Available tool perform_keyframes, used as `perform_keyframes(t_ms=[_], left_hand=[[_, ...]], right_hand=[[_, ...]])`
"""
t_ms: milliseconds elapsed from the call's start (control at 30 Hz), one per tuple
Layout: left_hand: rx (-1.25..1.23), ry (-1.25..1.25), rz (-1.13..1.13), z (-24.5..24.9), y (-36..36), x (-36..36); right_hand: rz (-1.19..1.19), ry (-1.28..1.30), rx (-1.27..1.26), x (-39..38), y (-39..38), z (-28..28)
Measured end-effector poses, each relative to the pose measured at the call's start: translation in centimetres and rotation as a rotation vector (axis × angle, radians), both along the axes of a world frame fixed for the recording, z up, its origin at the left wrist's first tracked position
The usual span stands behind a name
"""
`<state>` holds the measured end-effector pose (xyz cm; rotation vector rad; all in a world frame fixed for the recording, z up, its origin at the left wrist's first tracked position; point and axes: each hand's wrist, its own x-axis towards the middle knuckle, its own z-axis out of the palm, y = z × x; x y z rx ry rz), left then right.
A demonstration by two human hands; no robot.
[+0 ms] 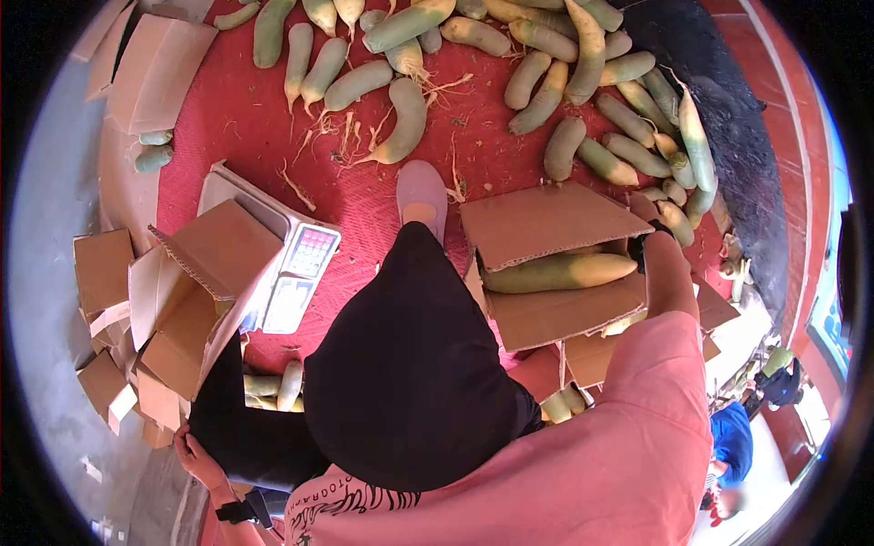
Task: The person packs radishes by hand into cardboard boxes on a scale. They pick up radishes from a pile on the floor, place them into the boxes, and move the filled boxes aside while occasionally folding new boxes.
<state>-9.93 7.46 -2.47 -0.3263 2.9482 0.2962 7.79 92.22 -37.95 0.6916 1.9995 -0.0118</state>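
Observation:
My left hand (pixel 202 462) rests beside my black-trousered leg, below a tall open cardboard box (pixel 178 350); its fingers are apart and hold nothing. At the right, my right hand (pixel 643 209) is at the right end of another open cardboard box (pixel 557 221), by its raised flap. A black band circles that wrist, and the right fingers are mostly hidden. Inside this box lies a large green radish (pixel 560 273) with a pale yellow end. A loose green radish (pixel 565 148) lies just beyond the flap.
Many green radishes (pixel 401 123) with roots spread across the red mat (pixel 246 118). A digital scale (pixel 300 264) stands under the left box. More cardboard (pixel 164 73) lies at the left. A person in blue (pixel 731 441) is at the lower right.

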Motion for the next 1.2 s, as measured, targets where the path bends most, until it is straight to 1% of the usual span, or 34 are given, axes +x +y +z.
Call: perform_keyframes(t_ms=[133, 200, 267, 300, 333, 400, 433, 467, 533, 667, 700, 767, 800, 867, 933, 967, 1067, 1167, 1200], left_hand=[[-0.008, -0.037, -0.016, 0.0, -0.2, -0.2], [-0.005, -0.031, -0.019, -0.1, 0.2, -0.2], [-0.013, -0.035, -0.001, 0.0, 0.4, -0.2], [-0.012, -0.043, -0.002, 0.2, 0.3, -0.1], [-0.007, -0.034, 0.013, 0.3, 0.2, 0.2], [-0.024, -0.012, -0.002, 0.2, -0.1, 0.5], [-0.012, -0.011, 0.002, 0.0, -0.5, 0.7], [0.01, 0.024, -0.008, -0.2, -0.8, 1.1], [0.04, 0.076, -0.004, -0.2, -1.4, 1.8], [0.05, 0.125, 0.047, -0.3, -1.3, 2.8], [0.05, 0.143, 0.061, -0.3, -1.2, 3.1], [0.057, 0.182, 0.101, -0.7, -1.3, 3.7], [0.053, 0.205, 0.126, -0.8, -1.3, 4.1], [0.035, 0.24, 0.111, -0.5, -0.9, 4.5], [0.083, 0.268, 0.123, -0.5, -1.5, 5.3], [0.092, 0.305, 0.109, -0.6, -1.5, 5.6], [0.1, 0.365, 0.067, -0.3, -1.7, 6.3], [0.146, 0.398, 0.059, -0.1, -2.1, 6.6], [0.16, 0.401, 0.064, -0.1, -2.4, 6.9]], right_hand=[[-0.002, 0.063, 0.006, 5.7, 3.3, -4.2], [0.012, 0.157, -0.015, 9.6, 8.2, -6.9], [0.084, 0.306, 0.002, 14.2, 15.4, -10.1], [0.107, 0.325, -0.022, 10.6, 12.8, -4.4], [0.13, 0.343, -0.046, 5.5, 8.9, 2.8], [-0.063, 0.512, -0.014, 4.9, 10.9, 5.2], [-0.139, 0.6, 0.058, 3.5, 9.8, 7.9], [0.069, 0.706, 0.056, 1.5, 8.6, 10.2], [-0.025, 0.709, 0.159, -3.3, 6.0, 13.9], [0.104, 1.036, 0.104, -12.2, -1.6, 20.4], [0.126, 1.054, 0.097, -14.3, -3.9, 21.9], [0.191, 1.249, 0.079, -18.4, -8.8, 25.3], [0.219, 1.273, 0.053, -20.2, -11.0, 27.0], [-0.087, 1.399, -0.302, -23.4, -16.3, 30.0], [-0.237, 1.472, -0.678, -26.1, -21.6, 33.0], [-0.228, 1.458, -0.732, -27.2, -24.5, 34.9], [-0.277, 1.379, -1.05, -29.5, -34.4, 39.3], [-0.17, 1.209, -1.275, -31.6, -42.0, 40.3], [-0.155, 1.1, -1.363, -32.2, -44.2, 39.8]])
